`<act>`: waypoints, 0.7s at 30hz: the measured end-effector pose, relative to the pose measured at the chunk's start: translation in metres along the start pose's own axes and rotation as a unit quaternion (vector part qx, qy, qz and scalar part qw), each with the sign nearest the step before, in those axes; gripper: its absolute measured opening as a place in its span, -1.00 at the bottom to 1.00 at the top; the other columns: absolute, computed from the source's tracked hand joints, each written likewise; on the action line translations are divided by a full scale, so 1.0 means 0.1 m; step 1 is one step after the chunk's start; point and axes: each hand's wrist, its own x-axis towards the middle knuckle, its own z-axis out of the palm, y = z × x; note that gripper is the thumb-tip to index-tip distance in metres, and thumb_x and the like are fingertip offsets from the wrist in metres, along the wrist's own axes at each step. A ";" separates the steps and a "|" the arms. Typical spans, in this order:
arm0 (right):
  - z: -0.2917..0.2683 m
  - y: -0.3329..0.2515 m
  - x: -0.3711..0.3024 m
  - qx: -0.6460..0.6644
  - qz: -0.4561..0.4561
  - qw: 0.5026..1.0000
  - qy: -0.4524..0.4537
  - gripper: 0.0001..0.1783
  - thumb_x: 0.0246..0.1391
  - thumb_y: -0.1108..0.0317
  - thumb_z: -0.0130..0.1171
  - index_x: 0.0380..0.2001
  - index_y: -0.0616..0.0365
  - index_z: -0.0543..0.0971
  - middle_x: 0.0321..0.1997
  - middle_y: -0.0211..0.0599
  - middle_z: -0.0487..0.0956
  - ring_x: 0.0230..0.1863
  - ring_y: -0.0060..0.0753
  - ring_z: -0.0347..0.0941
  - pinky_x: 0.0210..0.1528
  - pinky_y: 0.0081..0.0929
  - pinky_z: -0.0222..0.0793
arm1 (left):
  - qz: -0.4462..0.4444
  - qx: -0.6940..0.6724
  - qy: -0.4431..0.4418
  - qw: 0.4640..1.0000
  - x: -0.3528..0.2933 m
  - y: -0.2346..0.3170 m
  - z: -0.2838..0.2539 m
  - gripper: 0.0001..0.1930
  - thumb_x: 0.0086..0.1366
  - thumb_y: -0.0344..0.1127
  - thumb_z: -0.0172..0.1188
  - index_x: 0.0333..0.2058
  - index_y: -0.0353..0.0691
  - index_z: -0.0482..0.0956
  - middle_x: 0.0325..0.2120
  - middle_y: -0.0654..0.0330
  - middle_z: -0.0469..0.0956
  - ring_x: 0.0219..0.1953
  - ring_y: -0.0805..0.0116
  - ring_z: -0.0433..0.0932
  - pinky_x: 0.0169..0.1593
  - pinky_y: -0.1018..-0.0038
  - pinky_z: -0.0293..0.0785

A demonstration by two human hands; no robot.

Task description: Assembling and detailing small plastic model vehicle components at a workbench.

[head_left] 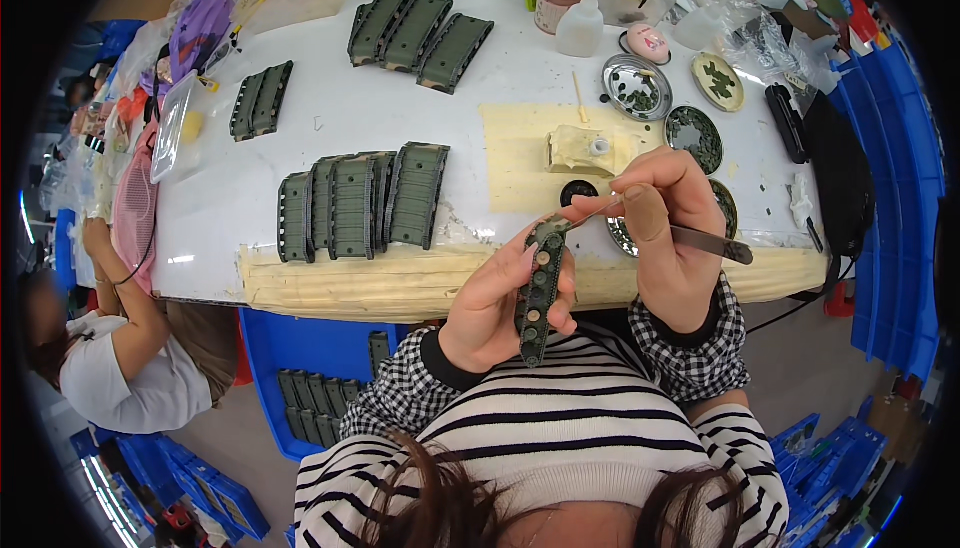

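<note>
My left hand (490,308) grips a long, narrow dark green toy part with round wheel-like discs along its side (538,300), held upright over the table's front edge. Some of the discs are tan. In my right hand (672,233) is a pair of metal tweezers (715,243), pinched between thumb and fingers. The tips reach the part's upper end; whether they hold a small piece cannot be made out. Just beyond my hands are a small black round cap (578,193) and a block wrapped in beige tape (572,151).
Green ribbed panels stand grouped on the left (350,203) and at the back (415,38). Dishes of small green pieces (693,140), a white squeeze bottle (580,28) and a black knife-like tool (786,123) lie right. A blue crate (262,368) sits below; another person (140,348) works at left.
</note>
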 end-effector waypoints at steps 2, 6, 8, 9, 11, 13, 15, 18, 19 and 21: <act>0.00 0.00 0.00 0.009 0.002 1.000 0.001 -0.80 0.30 0.35 0.01 -0.20 0.31 0.40 -0.32 -0.31 0.51 -0.24 -0.47 0.58 -0.16 -0.57 0.50 | 0.001 -0.005 -0.001 1.000 -0.02 -0.01 -0.02 -0.37 0.41 -0.17 -0.01 0.32 -0.28 -0.01 -0.28 0.09 0.50 -0.38 0.33 0.60 -0.22 0.34 0.63; -0.06 0.00 0.05 -0.046 -0.007 0.995 0.088 -0.86 0.27 0.40 0.06 -0.24 0.29 0.45 -0.40 -0.40 0.46 -0.32 -0.58 0.55 -0.36 -0.70 0.37 | 0.012 0.139 0.028 0.990 -0.05 0.05 0.03 -0.42 0.47 -0.16 -0.19 0.34 -0.28 -0.06 -0.24 0.11 0.45 -0.39 0.32 0.54 -0.18 0.31 0.62; -0.19 0.11 0.15 -0.230 -0.097 0.962 0.107 -0.90 0.20 0.46 0.12 -0.29 0.29 0.49 -0.42 -0.40 0.45 -0.39 -0.63 0.51 -0.44 -0.69 0.29 | 0.030 0.144 0.066 0.987 -0.07 0.09 0.14 -0.44 0.48 -0.15 -0.18 0.34 -0.20 -0.05 -0.09 0.01 0.44 -0.25 0.23 0.58 -0.05 0.24 0.56; -0.24 0.16 0.20 -0.318 -0.139 0.931 0.115 -0.92 0.17 0.49 0.15 -0.31 0.28 0.50 -0.43 -0.40 0.44 -0.42 -0.66 0.49 -0.48 -0.68 0.25 | 0.039 0.146 0.085 0.985 -0.09 0.12 0.19 -0.45 0.48 -0.15 -0.18 0.34 -0.17 -0.04 -0.01 -0.03 0.43 -0.18 0.19 0.60 0.02 0.21 0.53; -0.21 0.19 0.27 -0.379 -0.164 0.902 0.126 -0.91 0.04 0.55 0.23 -0.35 0.24 0.54 -0.43 -0.32 0.45 -0.51 -0.50 0.44 -0.51 -0.56 0.27 | 0.060 0.194 0.089 0.975 -0.09 0.15 0.23 -0.45 0.50 -0.13 -0.28 0.37 -0.11 -0.10 0.09 -0.08 0.36 -0.04 0.15 0.54 0.10 0.16 0.46; -0.22 0.25 0.31 -0.440 -0.179 0.875 0.098 -0.88 0.01 0.56 0.25 -0.33 0.22 0.55 -0.42 -0.28 0.46 -0.52 -0.40 0.44 -0.51 -0.52 0.31 | 0.093 0.282 0.128 0.946 -0.08 0.16 0.28 -0.45 0.51 -0.10 -0.33 0.38 -0.08 -0.13 0.10 -0.10 0.34 -0.01 0.17 0.52 0.13 0.10 0.45; -0.23 0.27 0.31 -0.461 -0.199 0.859 0.096 -0.85 -0.03 0.59 0.27 -0.34 0.20 0.56 -0.41 -0.25 0.48 -0.53 -0.32 0.42 -0.50 -0.47 0.33 | 0.114 0.388 0.120 0.907 -0.11 0.19 0.23 -0.44 0.49 -0.19 -0.21 0.38 -0.14 -0.08 0.12 -0.03 0.35 0.02 0.27 0.48 0.14 0.24 0.43; -0.15 0.07 0.22 -0.415 -0.203 0.875 0.145 -0.90 0.04 0.58 0.23 -0.34 0.24 0.54 -0.41 -0.31 0.46 -0.49 -0.50 0.42 -0.49 -0.60 0.31 | 0.145 0.526 0.115 0.830 -0.15 0.21 0.17 -0.45 0.44 -0.29 -0.07 0.35 -0.20 0.05 0.09 0.06 0.37 -0.02 0.40 0.45 0.09 0.42 0.41; -0.14 0.02 0.19 -0.361 -0.185 0.906 0.123 -0.91 0.07 0.58 0.21 -0.32 0.26 0.53 -0.39 -0.32 0.46 -0.48 -0.55 0.42 -0.48 -0.63 0.30 | 0.141 0.556 0.121 0.810 -0.16 0.22 0.16 -0.45 0.41 -0.32 -0.02 0.33 -0.23 0.11 0.06 0.10 0.38 -0.05 0.44 0.44 0.05 0.48 0.40; -0.13 -0.04 0.13 -0.250 -0.149 0.954 0.078 -0.92 0.12 0.58 0.16 -0.29 0.30 0.52 -0.37 -0.34 0.46 -0.45 -0.63 0.41 -0.45 -0.68 0.29 | 0.142 0.608 0.128 0.771 -0.16 0.22 0.17 -0.48 0.35 -0.36 0.08 0.27 -0.24 0.24 -0.05 0.17 0.41 -0.12 0.49 0.40 -0.02 0.57 0.36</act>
